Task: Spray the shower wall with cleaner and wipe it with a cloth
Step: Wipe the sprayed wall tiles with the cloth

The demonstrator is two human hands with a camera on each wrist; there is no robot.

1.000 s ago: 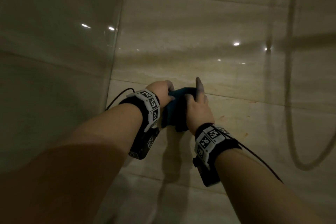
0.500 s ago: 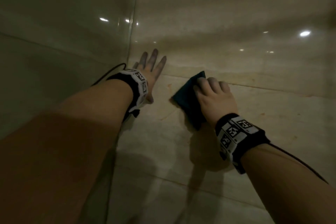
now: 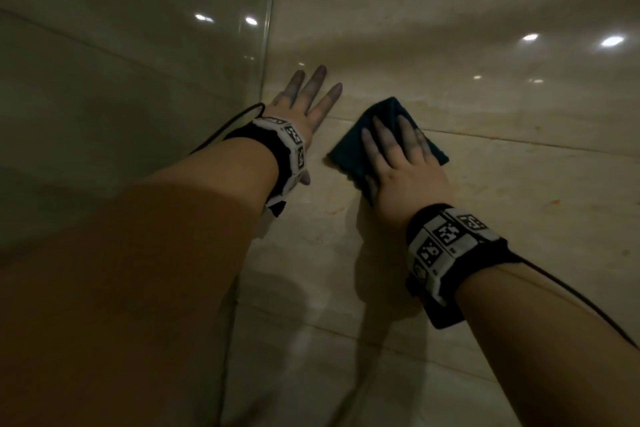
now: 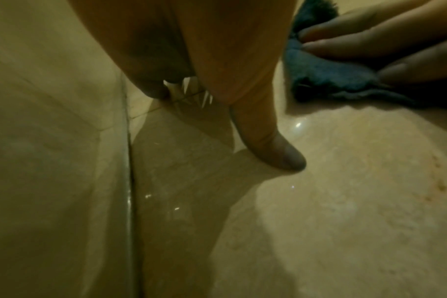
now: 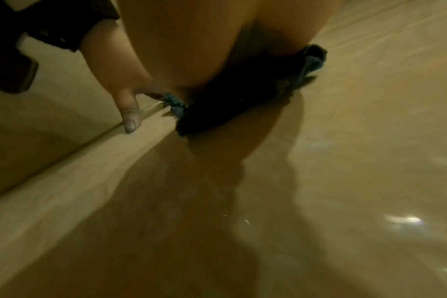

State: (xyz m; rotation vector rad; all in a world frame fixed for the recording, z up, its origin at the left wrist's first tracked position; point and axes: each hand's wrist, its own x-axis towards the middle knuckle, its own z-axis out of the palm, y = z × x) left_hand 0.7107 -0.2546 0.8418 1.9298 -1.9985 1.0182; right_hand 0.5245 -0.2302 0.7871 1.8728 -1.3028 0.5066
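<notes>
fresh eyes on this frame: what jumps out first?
The folded dark teal cloth stands out against the glossy beige tiled shower wall, pressed flat under the straight fingers of the right hand. To its left, the left hand lies open with fingers spread on the same wall, beside the clear glass panel that meets the tile at the corner. Faint orange-brown specks dot the tile right of the cloth.

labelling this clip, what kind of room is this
Most likely a shower stall in a bathroom. Glossy beige tiled wall meets a glass panel at a corner, and the right hand presses a dark teal cloth flat against the tile.
</notes>
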